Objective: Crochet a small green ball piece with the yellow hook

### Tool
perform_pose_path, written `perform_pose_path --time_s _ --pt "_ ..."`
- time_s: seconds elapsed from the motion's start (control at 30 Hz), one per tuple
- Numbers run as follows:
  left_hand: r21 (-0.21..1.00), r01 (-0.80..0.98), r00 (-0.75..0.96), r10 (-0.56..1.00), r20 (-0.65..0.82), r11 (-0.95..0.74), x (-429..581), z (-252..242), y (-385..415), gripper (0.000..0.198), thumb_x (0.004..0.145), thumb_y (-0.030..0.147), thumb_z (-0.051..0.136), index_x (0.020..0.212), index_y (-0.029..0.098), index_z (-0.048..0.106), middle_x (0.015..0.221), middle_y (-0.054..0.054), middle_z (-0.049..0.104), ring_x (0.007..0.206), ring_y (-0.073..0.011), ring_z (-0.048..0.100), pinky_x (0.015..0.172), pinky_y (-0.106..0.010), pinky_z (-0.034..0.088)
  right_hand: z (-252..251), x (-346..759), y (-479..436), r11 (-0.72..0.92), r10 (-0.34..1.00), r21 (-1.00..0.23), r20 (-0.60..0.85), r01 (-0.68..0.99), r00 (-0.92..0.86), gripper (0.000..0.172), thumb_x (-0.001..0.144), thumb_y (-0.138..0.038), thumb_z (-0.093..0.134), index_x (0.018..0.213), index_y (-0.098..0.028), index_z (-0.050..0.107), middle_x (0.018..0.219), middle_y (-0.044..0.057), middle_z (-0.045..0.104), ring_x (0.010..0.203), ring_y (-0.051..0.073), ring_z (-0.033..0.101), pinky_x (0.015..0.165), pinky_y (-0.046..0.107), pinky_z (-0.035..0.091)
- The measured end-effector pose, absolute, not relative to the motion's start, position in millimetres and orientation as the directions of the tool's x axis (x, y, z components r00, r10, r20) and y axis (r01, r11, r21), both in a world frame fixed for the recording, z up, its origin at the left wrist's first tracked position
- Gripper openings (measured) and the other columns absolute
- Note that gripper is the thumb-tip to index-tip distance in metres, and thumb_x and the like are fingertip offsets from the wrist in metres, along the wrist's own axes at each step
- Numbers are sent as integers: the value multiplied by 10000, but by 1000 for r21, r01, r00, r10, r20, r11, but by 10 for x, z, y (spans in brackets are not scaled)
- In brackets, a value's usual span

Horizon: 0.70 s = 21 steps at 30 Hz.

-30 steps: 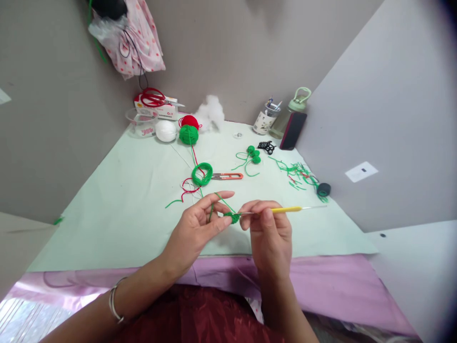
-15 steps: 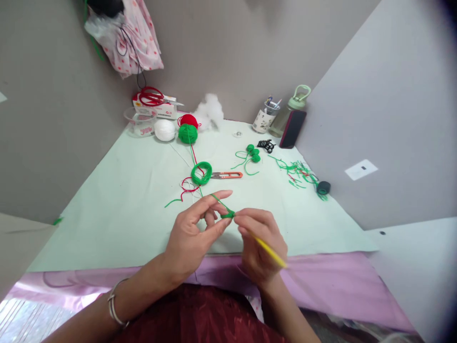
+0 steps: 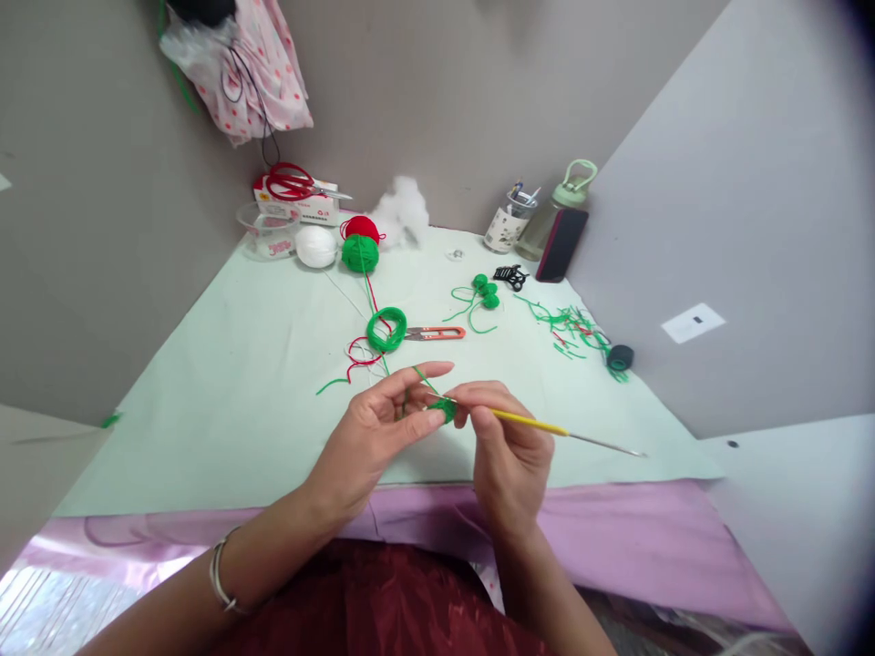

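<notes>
My left hand [image 3: 373,428] pinches a small green crochet piece [image 3: 446,409] between thumb and fingers, and green yarn runs over its raised index finger. My right hand [image 3: 509,442] grips a yellow-handled crochet hook [image 3: 530,420]. One metal tip of the hook lies at the top of the green piece, the other points out to the right. Beyond the hands lie a loose green yarn coil [image 3: 386,329] and orange thread snips [image 3: 437,333]. Green yarn leads back toward a green yarn ball [image 3: 360,254].
At the back stand a white yarn ball [image 3: 315,247], a red yarn ball [image 3: 359,227], a clear tub [image 3: 268,232], white stuffing [image 3: 403,214] and red scissors [image 3: 291,181]. On the right are green crocheted balls [image 3: 488,290], yarn scraps [image 3: 571,326], a phone [image 3: 562,245] and a bottle [image 3: 547,232].
The crochet hook has swung from slanting down toward me to lying nearly level, its far end pointing right. The green piece has turned and shifted slightly right with my left hand.
</notes>
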<state>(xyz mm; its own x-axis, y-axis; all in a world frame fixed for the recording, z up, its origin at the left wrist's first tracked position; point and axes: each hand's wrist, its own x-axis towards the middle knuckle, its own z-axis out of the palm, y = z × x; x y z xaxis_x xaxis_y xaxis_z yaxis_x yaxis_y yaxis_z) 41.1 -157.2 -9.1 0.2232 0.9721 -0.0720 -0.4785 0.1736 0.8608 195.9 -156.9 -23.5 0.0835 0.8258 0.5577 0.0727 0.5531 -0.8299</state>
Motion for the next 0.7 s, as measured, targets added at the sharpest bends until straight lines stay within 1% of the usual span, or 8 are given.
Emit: perform_pose_path --time_s 0.07,0.13,0.2,0.23,0.33,0.43,0.57,0.7 --pt "873 -462 178 981 -81 156 434 -107 -1581 379 856 246 876 1227 303 828 908 12 698 872 -140 565 885 -271 438 -287 1935 -1593 581 796 -795 600 173 86 236 1024 -181 645 1090 -330 816 931 23 774 827 185 699 697 337 571" --pt "836 -508 181 975 -128 205 451 -118 -1573 425 837 257 893 1255 279 816 913 2 719 887 -147 585 897 -279 444 -337 1924 -1617 653 706 -683 705 325 63 319 989 -139 683 1173 -366 810 1014 38 775 890 203 717 729 354 589" --pt "750 -578 272 942 -195 322 451 -128 -1546 463 812 276 914 1262 242 811 912 -17 734 908 -159 617 913 -293 461 -358 1932 -1628 703 618 -565 786 433 22 392 958 -112 714 1229 -382 798 1084 51 771 937 213 721 762 366 593" --pt "704 -603 318 922 -219 375 444 -133 -1528 457 803 280 920 1245 224 819 911 -25 736 910 -160 626 925 -301 470 -353 1942 -1624 703 612 -559 790 439 26 384 961 -110 710 1223 -375 802 1077 51 770 933 210 717 767 363 587" --pt "660 -642 314 919 -240 391 406 -147 -1475 351 788 265 924 1129 209 860 907 -18 715 876 -135 614 949 -298 481 -295 1973 -1584 607 744 -760 646 232 171 252 1018 -161 648 1092 -324 826 905 21 740 810 170 667 706 324 532" --pt "753 -597 211 960 -186 277 387 -146 -1476 338 797 245 917 1130 267 864 916 13 695 875 -110 588 921 -253 465 -251 1968 -1540 493 858 -868 474 -61 198 198 1041 -249 642 984 -303 825 834 -5 708 699 134 596 646 297 477" --pt "852 -483 231 968 -97 201 404 -137 -1539 336 865 264 873 1188 353 845 928 28 708 932 -114 606 914 -236 449 -278 1946 -1537 465 882 -883 456 -65 114 138 1009 -270 704 989 -296 838 905 9 761 766 140 620 704 301 497" --pt "885 -436 199 977 -81 162 400 -141 -1552 318 880 283 858 1190 350 843 936 23 686 932 -125 603 899 -249 451 -310 1975 -1547 407 910 -906 392 -113 132 142 1017 -286 695 996 -290 836 868 0 753 716 123 616 669 286 489"
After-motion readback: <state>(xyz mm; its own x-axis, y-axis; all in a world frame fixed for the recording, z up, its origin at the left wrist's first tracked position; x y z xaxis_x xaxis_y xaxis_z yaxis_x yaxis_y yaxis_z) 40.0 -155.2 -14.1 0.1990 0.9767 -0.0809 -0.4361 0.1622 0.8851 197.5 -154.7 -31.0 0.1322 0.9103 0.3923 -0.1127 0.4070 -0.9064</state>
